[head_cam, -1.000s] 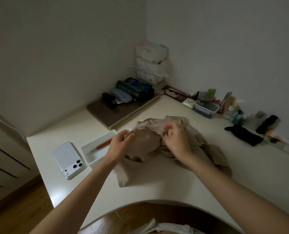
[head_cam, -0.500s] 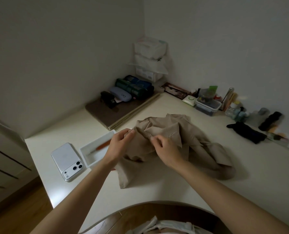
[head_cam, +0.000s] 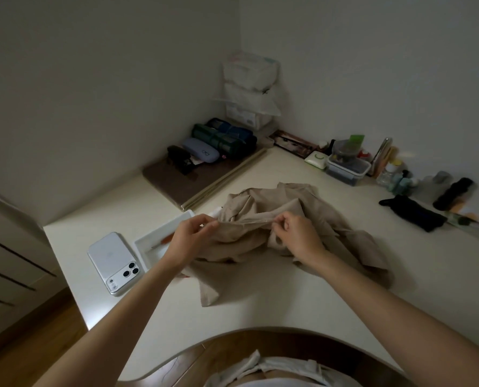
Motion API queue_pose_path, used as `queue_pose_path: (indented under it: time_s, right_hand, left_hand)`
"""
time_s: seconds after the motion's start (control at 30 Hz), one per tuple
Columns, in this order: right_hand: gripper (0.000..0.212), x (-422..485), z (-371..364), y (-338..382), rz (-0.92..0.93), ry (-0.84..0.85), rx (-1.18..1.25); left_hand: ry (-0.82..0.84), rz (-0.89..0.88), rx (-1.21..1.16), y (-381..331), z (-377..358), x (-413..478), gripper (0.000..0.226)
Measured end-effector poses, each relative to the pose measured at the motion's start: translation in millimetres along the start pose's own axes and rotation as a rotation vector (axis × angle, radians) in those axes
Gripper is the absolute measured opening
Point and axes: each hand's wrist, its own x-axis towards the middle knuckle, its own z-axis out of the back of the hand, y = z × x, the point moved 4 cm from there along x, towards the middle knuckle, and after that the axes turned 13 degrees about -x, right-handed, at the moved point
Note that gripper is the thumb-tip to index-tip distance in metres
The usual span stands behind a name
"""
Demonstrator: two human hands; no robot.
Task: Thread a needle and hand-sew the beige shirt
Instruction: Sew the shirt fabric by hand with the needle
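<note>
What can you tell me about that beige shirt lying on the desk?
The beige shirt looks like soft, matte woven cloth. It is crumpled in a loose heap on the pale desk, with one corner trailing toward the near edge. The left hand and right hand each pinch the same folded edge, holding it stretched between them. Its left side lies by a white tray; whether they touch is unclear. No needle or thread can be made out.

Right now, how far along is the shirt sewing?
Done: the shirt lies out on the desk. In hand: left hand and right hand pinch one edge, pulled taut between them. Left: no needle or thread is visible, so threading and stitching seem not yet started; the orange-handled tool lies in the tray.
</note>
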Motion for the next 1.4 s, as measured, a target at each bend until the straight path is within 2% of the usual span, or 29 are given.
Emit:
queue_pose_path:
  time_s: [0.1, 0.27, 0.33, 0.4, 0.5, 0.6, 0.7, 0.77, 0.8, 0.9, 0.93, 1.17, 1.4]
  right_hand:
    - [0.016, 0, 11, -2, 0.022, 0.007, 0.001]
    - [0.018, -2, 23, 1, 0.064, 0.09, 0.078]
    - [0.018, 1, 25, 1, 0.057, 0.099, 0.094]
    - [0.017, 3, 29, 4, 0.043, 0.084, 0.121]
    - [0.016, 4, 35, 10, 0.016, 0.066, 0.216]
    - [0.013, 1, 43, 23, 0.034, 0.077, 0.377]
    - [0.02, -2, 51, 33, 0.01, 0.109, 0.532]
    - [0.025, -1, 53, 35, -0.038, 0.133, 0.621]
    - [0.026, 1, 54, 33, -0.064, 0.124, 0.66]
    - [0.029, 7, 55, 19, -0.152, 0.068, 0.687]
    - [0.03, 8, 55, 11, -0.187, 0.046, 0.662]
    - [0.031, 3, 35, -43, -0.37, -0.037, 0.381]
    - [0.032, -12, 7, -59, -0.378, 0.046, 0.24]
  left_hand:
    - [0.079, 0.025, 0.19, 14, 1, 1, 0.016]
    - [0.123, 0.11, 0.742, 32, 4, 7, 0.019]
    - [0.158, 0.194, 0.819, 34, 5, 7, 0.02]
    - [0.168, 0.183, 0.82, 31, 3, 7, 0.027]
    - [0.243, 0.041, 0.573, 11, -17, 4, 0.047]
    - [0.321, 0.053, 0.255, -6, -46, -2, 0.056]
    - [0.472, 0.055, 0.125, -20, -82, -5, 0.074]
    - [0.575, 0.083, 0.0, -28, -105, -9, 0.077]
    - [0.605, 0.119, -0.062, -31, -112, -12, 0.07]
    - [0.734, 0.174, -0.254, -39, -120, -21, 0.023]
    - [0.747, 0.159, -0.316, -40, -117, -22, 0.019]
    - [0.395, 0.058, -0.468, -50, -49, -3, 0.025]
    - [0.174, -0.09, -0.539, -67, -9, -3, 0.024]
